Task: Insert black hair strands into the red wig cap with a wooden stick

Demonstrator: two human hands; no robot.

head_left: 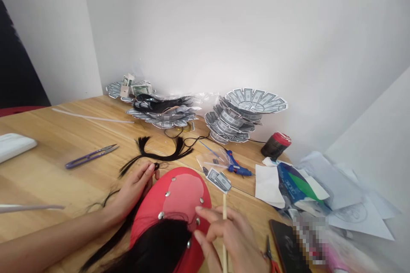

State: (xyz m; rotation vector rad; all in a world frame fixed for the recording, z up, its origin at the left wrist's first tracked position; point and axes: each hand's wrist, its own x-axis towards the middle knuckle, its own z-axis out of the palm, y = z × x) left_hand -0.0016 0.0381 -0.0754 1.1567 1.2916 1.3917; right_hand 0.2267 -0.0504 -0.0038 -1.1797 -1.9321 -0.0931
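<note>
**Holding a red form and a thin stick over a crowded table**

Pressing with the left hand [136,187] on the upper edge of the red dome-shaped form [179,198], fingers stretched and loosely open, fingertips just beside a small black knot of hair [156,165]. Pinching a thin wooden stick [224,230] upright in the right hand [230,234], fingers closed around it, at the right side of the form. Studded with silver pins, the form lying at the near edge of the table [57,149], with black hair [156,247] spreading over its lower part.

Lying just behind the form: a loose black hair strand [160,153], curved on the wood. Stacked at the back by the wall: bowl-like shapes of printed paper notes [246,113], one inside another; a lower, flatter pile [163,115] with dark hair on top; further left, a small pile with folded notes [131,87]. Resting near the stack: a blue glue gun [237,166], small clear bags [213,162], a dark jar with red lid [276,144] tipped on its side. Placed left: purple thread snips [91,155]. Scattered right: white papers and a blue-green packet [294,185].

Closing the scene behind: plain white walls meeting in a corner.
</note>
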